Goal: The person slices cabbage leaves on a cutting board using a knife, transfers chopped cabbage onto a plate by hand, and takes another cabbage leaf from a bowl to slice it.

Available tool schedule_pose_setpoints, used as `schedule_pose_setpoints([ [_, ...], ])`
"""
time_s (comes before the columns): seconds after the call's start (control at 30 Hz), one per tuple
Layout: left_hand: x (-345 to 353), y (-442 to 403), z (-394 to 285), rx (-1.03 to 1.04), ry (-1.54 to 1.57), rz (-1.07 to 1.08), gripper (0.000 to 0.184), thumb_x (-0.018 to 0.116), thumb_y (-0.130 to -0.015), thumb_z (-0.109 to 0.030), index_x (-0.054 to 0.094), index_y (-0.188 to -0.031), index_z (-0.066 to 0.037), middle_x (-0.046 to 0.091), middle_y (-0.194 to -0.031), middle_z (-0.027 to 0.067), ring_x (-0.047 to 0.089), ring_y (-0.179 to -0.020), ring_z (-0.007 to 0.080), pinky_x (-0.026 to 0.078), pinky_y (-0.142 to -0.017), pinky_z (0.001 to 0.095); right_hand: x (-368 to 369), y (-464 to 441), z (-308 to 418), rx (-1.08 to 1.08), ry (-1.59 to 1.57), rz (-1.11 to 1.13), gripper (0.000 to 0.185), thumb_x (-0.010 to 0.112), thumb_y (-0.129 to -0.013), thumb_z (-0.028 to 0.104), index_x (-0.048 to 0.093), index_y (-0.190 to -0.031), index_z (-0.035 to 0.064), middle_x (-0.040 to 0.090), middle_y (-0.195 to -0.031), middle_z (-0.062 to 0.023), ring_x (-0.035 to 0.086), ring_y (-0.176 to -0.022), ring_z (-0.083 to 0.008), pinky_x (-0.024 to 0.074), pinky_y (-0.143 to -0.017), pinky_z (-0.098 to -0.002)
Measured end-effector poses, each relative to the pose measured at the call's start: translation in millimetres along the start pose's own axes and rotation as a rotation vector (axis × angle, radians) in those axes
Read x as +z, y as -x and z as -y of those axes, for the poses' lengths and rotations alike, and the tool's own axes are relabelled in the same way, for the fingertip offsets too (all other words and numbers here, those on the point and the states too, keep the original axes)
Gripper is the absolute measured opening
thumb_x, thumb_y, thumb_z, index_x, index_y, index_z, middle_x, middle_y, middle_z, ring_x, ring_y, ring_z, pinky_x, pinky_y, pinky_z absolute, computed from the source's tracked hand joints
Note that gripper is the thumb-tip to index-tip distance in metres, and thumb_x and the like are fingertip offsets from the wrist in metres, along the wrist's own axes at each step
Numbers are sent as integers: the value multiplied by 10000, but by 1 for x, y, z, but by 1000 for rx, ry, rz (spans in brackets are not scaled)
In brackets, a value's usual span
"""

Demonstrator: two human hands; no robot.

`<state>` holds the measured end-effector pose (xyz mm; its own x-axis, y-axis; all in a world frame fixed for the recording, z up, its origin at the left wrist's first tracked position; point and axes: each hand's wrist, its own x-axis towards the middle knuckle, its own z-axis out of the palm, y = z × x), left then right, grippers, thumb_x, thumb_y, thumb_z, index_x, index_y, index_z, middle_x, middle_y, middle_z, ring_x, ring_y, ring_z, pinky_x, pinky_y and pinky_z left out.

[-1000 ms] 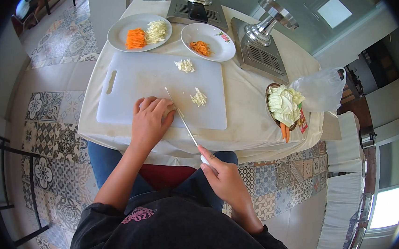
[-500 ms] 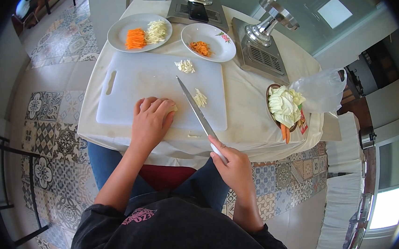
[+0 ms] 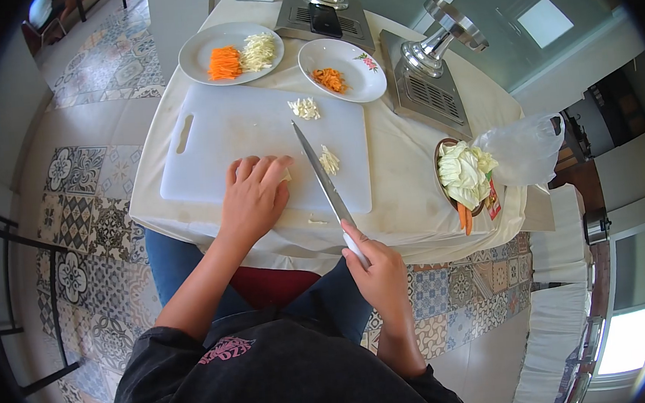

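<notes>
From where I stand, a pale piece of vegetable lies on the near half of the white cutting board, mostly hidden under the left hand; the fingers spread over it, and I cannot tell whether they grip it. The right hand, beyond the board's near edge, is wrapped around the handle of a knife, whose blade slants over the board, clear of the piece. To the right of the blade, on the board, sits 1 small heap of pale sticks; a second pale heap lies near the board's far edge. So I'd judge the cutting well under way, with only this stub in view left uncut on the board. A pale scrap rests on the cloth just off the near edge. Past the far edge, a grey plate carries 2 finished portions, orange strips and pale strips, and beside it a flowered dish holds orange shreds. Well to the board's right, a brown-rimmed bowl keeps cabbage leaves and carrots, which look uncut. Beyond the board's far right corner stands a metal stove.
</notes>
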<state>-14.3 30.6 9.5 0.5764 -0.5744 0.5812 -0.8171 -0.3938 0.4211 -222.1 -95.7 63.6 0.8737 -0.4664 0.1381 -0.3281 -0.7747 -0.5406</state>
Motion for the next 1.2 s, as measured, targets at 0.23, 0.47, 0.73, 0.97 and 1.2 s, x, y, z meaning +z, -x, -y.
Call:
schedule_pose_setpoints([
  [0.23, 3, 6, 8, -76, 180, -146, 251, 691, -852, -59, 639, -1096, -83, 662, -1076, 79, 604, -1043, 301, 447, -967, 418, -12, 9, 18, 116, -347, 124, 531, 630, -969, 113, 513, -1487, 133, 604, -734, -218, 612, -639, -351, 496, -663, -353],
  [0.47, 2, 5, 8, 8, 143, -131, 203, 725, -805, -23, 719, -999, -80, 689, -1036, 50, 618, -1046, 273, 449, -964, 425, -6, 14, 33, 133, -414, 250, 552, 597, -984, 79, 460, -1518, 115, 574, -729, -258, 599, -639, -377, 490, -659, -355],
  [0.73, 5, 3, 8, 15, 58, -126, 162, 762, -794, -61, 734, -952, -80, 705, -990, 18, 628, -1003, 254, 445, -973, 423, 4, 15, 37, -1, -325, 198, 545, 584, -989, 89, 452, -1518, 100, 594, -718, -254, 612, -671, -420, 489, -652, -429],
  [0.97, 7, 5, 8, -31, 60, -114, 106, 755, -844, -126, 728, -939, -86, 719, -983, 22, 639, -992, 237, 427, -1035, 478, 10, 16, 42, 18, -299, 233, 559, 574, -994, 98, 425, -1533, 99, 600, -699, -263, 628, -670, -436, 484, -638, -463],
  [1.2, 8, 5, 10, -48, 85, -106, 143, 767, -829, -123, 716, -956, -80, 732, -985, 32, 649, -991, 248, 436, -1027, 470, -3, 25, 47, 52, -330, 275, 551, 550, -1005, 89, 402, -1534, 55, 602, -700, -268, 633, -681, -444, 493, -638, -443],
])
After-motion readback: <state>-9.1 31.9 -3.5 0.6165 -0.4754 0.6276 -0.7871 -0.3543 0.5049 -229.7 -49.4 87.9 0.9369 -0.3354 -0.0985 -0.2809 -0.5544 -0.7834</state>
